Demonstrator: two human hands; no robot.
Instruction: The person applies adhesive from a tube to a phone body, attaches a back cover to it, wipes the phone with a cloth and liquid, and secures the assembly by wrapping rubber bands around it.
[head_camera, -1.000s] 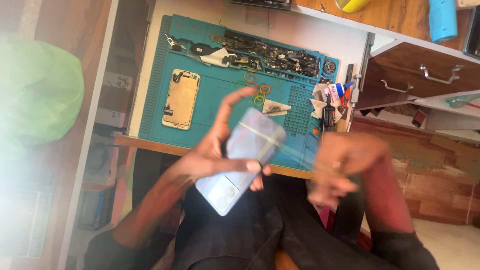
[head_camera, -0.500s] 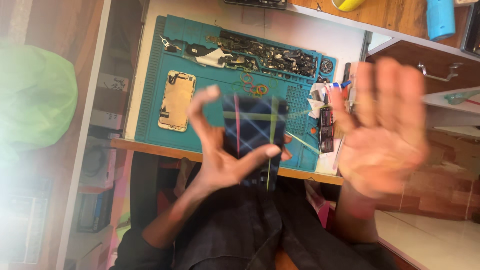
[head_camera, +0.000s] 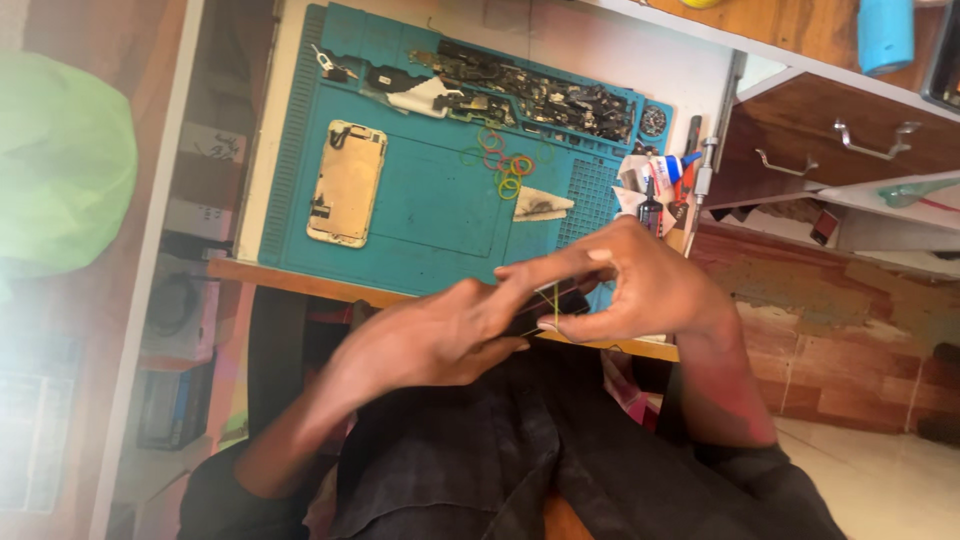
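1. Setting: I see a white bench top (head_camera: 600, 45) carrying a teal work mat (head_camera: 430, 210). To the right stands a wooden drawer unit (head_camera: 830, 130) with metal handles, and a green blur (head_camera: 60, 160) fills the left edge of the head view.
2. On the mat: a phone back shell (head_camera: 346, 183), gold-toned with its inside facing up, lies at the left. A row of dark phone parts (head_camera: 530, 90) runs along the far edge. A small heap of coloured rubber bands (head_camera: 505, 170) sits near the middle, with a scrap of paper (head_camera: 538, 204) just beside it. Small bottles and tools (head_camera: 660, 185) cluster at the right edge of the mat.
3. Left hand (head_camera: 430, 335): raised over the lap in front of the bench edge, fingers stretched out together toward the right. It lies across a dark phone (head_camera: 545, 312), which is mostly hidden; only a sliver shows between the two hands.
4. Right hand (head_camera: 640, 290): thumb and forefinger curled into a pinch on a thin yellow-green rubber band (head_camera: 555, 300), drawn taut across the phone. The other fingers are folded behind; I cannot tell how tightly.
5. Position of the phone: held up between both hands, near the front edge of the bench, apart from the mat and above the dark clothing (head_camera: 520, 460).
6. The two hands touch at the fingertips over the phone.
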